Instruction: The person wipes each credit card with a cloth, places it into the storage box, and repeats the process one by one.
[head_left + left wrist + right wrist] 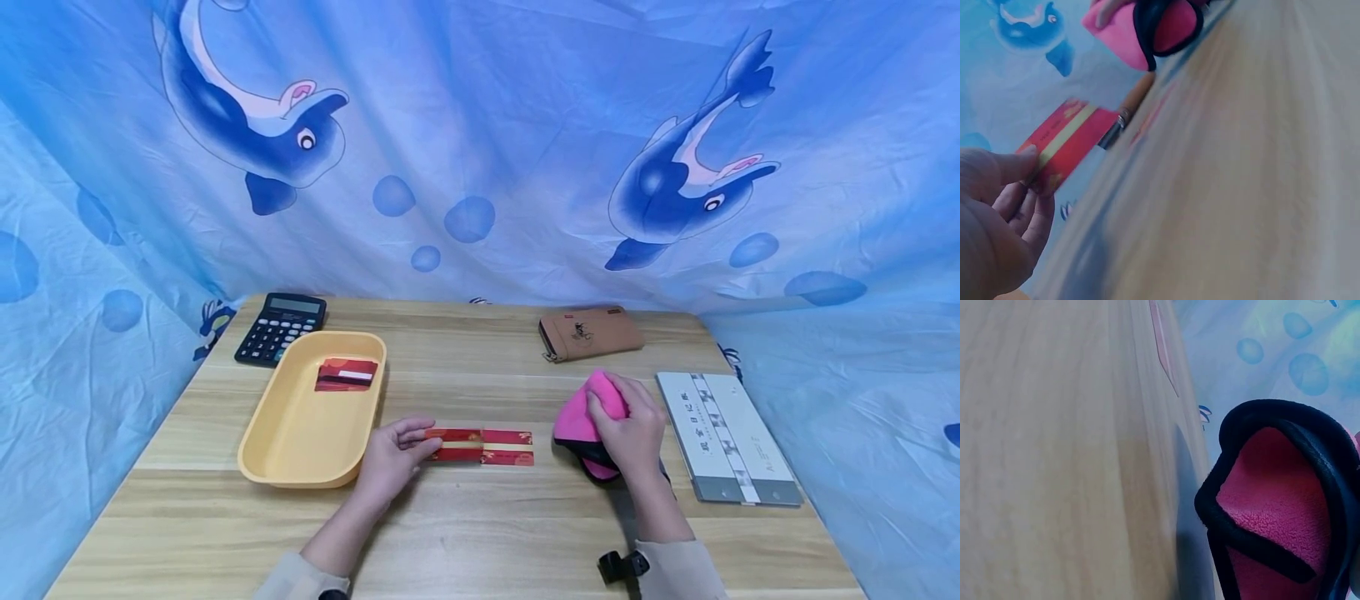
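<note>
A red card (459,437) with a gold stripe is pinched between the thumb and fingers of my left hand (392,458). In the left wrist view the held card (1069,142) is raised above the wood. Just right of it, a similar red card (508,448) lies flat on the table. My right hand (636,429) grips a bunched pink cloth (576,415) with black edging, right of both cards. The right wrist view shows the folded cloth (1282,487) up close, with most of that hand out of frame.
A yellow tray (251,450) holding red cards (347,375) stands at the left, near a black calculator (281,327). A brown zip wallet (596,333) lies at the back. White-and-grey booklets (723,437) lie at the right. A blue curtain (480,150) hangs behind the table (465,542).
</note>
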`<state>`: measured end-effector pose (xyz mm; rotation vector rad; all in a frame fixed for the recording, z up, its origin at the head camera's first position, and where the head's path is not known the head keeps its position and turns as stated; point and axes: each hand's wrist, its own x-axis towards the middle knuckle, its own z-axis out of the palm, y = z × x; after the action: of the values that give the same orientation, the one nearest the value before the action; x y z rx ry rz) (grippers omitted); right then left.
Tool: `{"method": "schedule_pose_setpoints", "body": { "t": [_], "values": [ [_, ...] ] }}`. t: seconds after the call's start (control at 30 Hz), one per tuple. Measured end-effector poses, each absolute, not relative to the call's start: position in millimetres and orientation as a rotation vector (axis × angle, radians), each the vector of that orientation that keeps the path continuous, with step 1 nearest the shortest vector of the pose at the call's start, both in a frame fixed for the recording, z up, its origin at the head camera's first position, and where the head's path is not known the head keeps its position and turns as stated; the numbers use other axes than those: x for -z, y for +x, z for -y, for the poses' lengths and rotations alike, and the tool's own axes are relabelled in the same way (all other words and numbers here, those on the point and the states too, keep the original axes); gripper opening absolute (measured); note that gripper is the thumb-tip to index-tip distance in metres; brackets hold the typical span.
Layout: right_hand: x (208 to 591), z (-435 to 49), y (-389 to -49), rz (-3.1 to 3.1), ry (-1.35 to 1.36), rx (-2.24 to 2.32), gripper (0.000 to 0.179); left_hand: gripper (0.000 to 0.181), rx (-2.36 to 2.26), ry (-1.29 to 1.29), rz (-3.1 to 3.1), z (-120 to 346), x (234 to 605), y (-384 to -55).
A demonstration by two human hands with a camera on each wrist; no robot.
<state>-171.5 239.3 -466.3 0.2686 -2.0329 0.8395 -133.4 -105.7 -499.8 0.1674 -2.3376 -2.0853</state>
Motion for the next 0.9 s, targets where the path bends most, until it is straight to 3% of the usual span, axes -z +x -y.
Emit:
{"method": "schedule_pose_setpoints", "body": {
  "t": [0.23,0.9],
  "values": [
    [462,-239,-173,1.989,0.295,-0.856,0.036,0.019,2.283,0.277,2.125,96,478,-141],
    [434,-221,-184,1.964,0.37,-0.87,0.037,0.036,2.494,0.164,1.853,75,425,-179]
  ]
}}
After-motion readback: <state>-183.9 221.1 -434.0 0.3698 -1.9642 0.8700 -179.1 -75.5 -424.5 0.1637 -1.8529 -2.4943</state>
